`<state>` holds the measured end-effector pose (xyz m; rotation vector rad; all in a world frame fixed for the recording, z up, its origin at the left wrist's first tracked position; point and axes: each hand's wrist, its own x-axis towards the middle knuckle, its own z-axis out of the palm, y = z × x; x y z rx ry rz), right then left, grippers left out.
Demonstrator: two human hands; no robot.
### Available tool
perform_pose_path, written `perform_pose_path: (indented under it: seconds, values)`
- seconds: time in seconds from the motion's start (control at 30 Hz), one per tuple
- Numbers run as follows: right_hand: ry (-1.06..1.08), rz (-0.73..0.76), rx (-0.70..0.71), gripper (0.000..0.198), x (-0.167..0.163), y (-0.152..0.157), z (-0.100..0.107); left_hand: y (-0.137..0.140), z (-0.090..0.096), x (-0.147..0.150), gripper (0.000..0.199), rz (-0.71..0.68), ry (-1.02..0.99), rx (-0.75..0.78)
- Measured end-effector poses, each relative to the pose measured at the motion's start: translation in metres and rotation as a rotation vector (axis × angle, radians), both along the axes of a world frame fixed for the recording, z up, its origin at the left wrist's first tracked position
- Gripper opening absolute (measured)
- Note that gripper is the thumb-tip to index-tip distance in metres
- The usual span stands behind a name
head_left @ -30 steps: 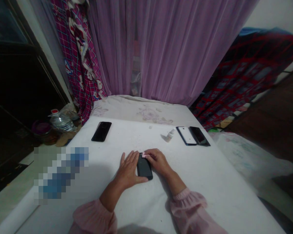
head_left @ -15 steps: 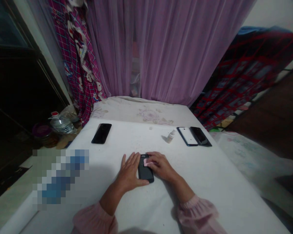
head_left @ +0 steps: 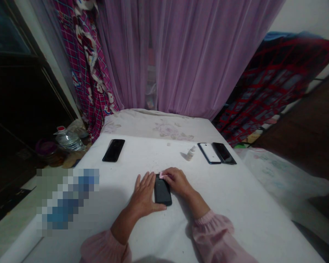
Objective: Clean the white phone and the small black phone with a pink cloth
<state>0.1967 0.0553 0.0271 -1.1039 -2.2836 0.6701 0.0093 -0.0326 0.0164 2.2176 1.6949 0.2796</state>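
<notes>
A dark smartphone point(head_left: 162, 193) lies flat on the white cloth in front of me, screen up. My left hand point(head_left: 144, 195) braces it along its left side, the fingertips by the top left corner and the thumb across the bottom edge. Pinched in the fingers of my right hand point(head_left: 178, 181) is a small pink cloth point(head_left: 161, 175), pressed on the phone's top end. That hand and the cloth cover part of the phone's upper edge.
Behind my hands stands a small dropper-like bottle point(head_left: 191, 153). A white-backed phone point(head_left: 210, 152) and a black phone point(head_left: 224, 153) lie at the right; another black phone point(head_left: 114, 150) lies at the left. Purple curtains point(head_left: 181, 58) hang behind the covered table point(head_left: 222, 197).
My right hand has slid the pink cloth up and slightly left, from the upper screen to the phone's top end. My left hand has stayed almost in place.
</notes>
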Motion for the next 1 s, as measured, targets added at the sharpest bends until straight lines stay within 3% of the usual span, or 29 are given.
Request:
perform_pose_path:
  seconds: [0.17,0.43,0.6,0.83,1.0]
  values:
    - [-0.044,0.126,0.012,0.007,0.01,-0.007,0.003,0.001,0.0,0.0,0.115,-0.013,-0.023,0.008]
    - [-0.139,-0.02,-0.046,0.012,-0.009,0.004,0.008,0.0,0.007,0.003,0.114,0.002,-0.016,-0.031]
    - [-0.063,-0.072,-0.081,0.013,-0.014,0.008,0.006,0.0,0.01,0.004,0.113,0.016,-0.005,-0.036]
    - [0.014,0.088,-0.008,0.009,0.013,-0.016,0.001,0.0,0.007,0.002,0.112,0.002,0.0,-0.004]
    - [0.014,0.162,-0.031,0.008,0.03,-0.027,-0.001,0.0,0.006,0.002,0.112,-0.007,0.003,-0.023]
